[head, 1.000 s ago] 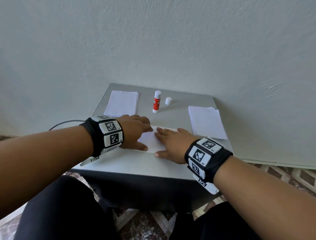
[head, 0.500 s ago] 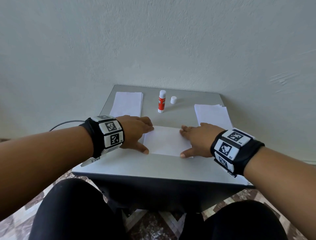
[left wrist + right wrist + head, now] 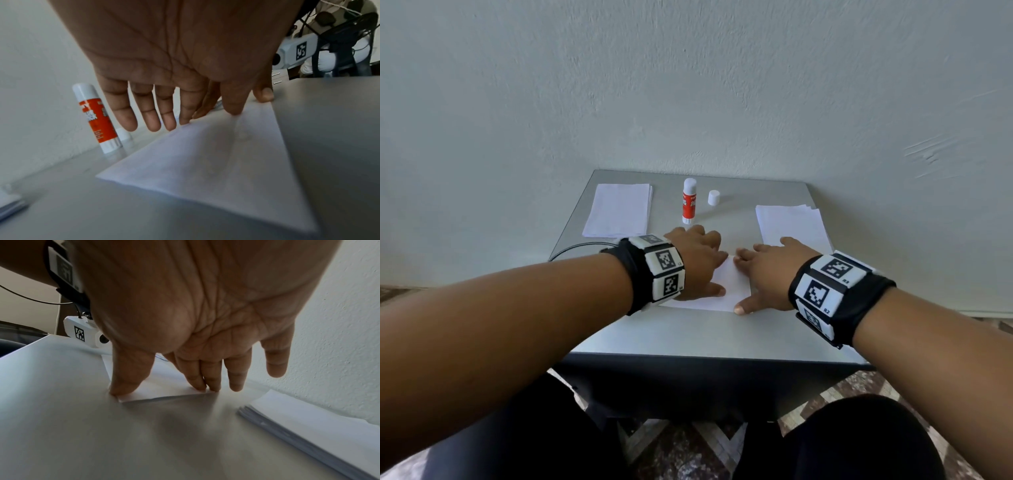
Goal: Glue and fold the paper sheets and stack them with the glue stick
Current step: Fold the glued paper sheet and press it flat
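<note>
Two hands lie flat, fingers straight, on one folded sheet (image 3: pixel 734 284) in the middle of the gray table (image 3: pixel 688 329): the left hand (image 3: pixel 697 260) and the right hand (image 3: pixel 770 274); behind stand one glue stick (image 3: pixel 689 202), one white cap (image 3: pixel 713 197); two paper piles, a left pile (image 3: pixel 618 214) and a right pile (image 3: pixel 789 222).

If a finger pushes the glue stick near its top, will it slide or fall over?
The glue stick stands upright, tall and narrow on the smooth table, so it probably tips. Being round, it would then likely roll. Its cap is off, so glue might smear.
</note>
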